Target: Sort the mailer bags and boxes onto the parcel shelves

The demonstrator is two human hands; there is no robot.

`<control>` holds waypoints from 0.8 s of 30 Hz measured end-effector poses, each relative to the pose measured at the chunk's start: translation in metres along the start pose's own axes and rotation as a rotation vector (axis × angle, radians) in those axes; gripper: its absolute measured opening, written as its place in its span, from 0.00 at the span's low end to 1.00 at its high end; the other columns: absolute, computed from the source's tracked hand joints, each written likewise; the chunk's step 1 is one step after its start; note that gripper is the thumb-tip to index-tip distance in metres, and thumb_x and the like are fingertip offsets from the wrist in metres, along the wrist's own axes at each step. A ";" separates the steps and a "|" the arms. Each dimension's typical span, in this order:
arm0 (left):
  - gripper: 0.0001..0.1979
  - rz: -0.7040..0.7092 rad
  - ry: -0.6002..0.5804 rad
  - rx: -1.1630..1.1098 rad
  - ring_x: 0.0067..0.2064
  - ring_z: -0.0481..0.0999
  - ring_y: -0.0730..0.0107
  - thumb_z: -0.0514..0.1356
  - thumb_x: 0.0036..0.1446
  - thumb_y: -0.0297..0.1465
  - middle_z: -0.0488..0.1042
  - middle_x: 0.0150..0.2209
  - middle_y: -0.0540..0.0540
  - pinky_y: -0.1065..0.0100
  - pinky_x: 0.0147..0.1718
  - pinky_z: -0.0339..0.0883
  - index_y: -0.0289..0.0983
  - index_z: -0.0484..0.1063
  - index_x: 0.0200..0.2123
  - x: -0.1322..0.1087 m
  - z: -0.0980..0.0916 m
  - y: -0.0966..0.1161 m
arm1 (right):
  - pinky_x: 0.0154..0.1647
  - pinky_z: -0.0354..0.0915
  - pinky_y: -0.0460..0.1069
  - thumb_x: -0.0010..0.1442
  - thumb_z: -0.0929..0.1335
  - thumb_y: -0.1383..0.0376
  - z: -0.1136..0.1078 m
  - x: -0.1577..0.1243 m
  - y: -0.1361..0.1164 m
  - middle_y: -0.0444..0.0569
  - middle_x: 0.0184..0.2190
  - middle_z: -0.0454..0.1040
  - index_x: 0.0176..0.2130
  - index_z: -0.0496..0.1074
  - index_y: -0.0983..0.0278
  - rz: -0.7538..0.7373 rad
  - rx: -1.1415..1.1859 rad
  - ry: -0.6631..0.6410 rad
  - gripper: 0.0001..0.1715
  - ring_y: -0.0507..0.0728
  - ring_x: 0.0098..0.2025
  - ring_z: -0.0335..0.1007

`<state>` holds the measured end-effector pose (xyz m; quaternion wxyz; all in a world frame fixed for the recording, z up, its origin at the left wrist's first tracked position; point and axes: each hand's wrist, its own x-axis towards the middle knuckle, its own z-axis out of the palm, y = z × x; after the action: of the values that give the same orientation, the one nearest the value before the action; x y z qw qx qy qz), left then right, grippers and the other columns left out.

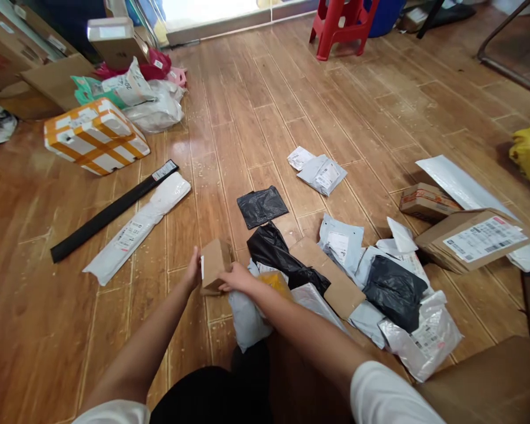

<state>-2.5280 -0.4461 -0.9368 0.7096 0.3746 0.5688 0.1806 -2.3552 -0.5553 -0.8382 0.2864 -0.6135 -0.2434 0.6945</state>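
A small brown cardboard box (215, 262) stands tilted just above the wooden floor, held between both hands. My left hand (192, 270) grips its left side, thumb up along the edge. My right hand (238, 278) closes on its lower right corner. A white label edge shows on the box's left face. Right behind the hands lies a heap of parcels: a black plastic bag (277, 252), grey mailer bags (341, 242) and a flat brown carton (331, 277).
A long black package (110, 213) and a long white mailer (135, 229) lie at the left. An orange-taped white box (95, 135) sits further back. Cardboard boxes (472, 238) lie at the right, and a red plastic stool (340, 23) stands at the back.
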 end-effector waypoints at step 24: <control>0.29 0.944 0.241 0.904 0.65 0.56 0.54 0.55 0.63 0.43 0.57 0.61 0.36 0.51 0.64 0.49 0.37 0.57 0.64 -0.043 0.064 0.037 | 0.61 0.61 0.62 0.38 0.78 0.54 -0.083 -0.081 0.143 0.60 0.56 0.65 0.63 0.53 0.66 -0.281 -0.615 0.423 0.61 0.68 0.60 0.61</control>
<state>-2.4741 -0.4722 -0.8761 0.2588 0.8214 0.4388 0.2565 -2.2800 -0.7155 -0.8893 0.2256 -0.7608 -0.4572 0.4015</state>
